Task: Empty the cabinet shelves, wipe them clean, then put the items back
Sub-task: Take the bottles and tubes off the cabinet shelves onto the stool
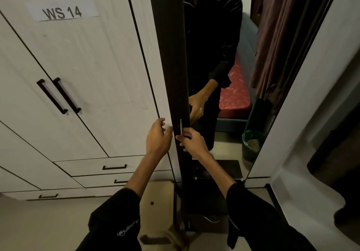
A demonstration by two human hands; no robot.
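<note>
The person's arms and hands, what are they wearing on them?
Both arms wear black long sleeves pushed up toward the elbows, leaving the forearms bare. The left sleeve carries small pale lettering near its cuff, too blurred to read; the right sleeve shows a thin pale mark by its cuff. The left hand and right hand are bare, with no gloves, rings or watch visible.

Tall white cabinet (81, 71) with black bar handles, left doors all shut. The dark-edged mirror door (169, 55) stands edge-on, mirror face to the right, small metal handle on the edge.
</note>
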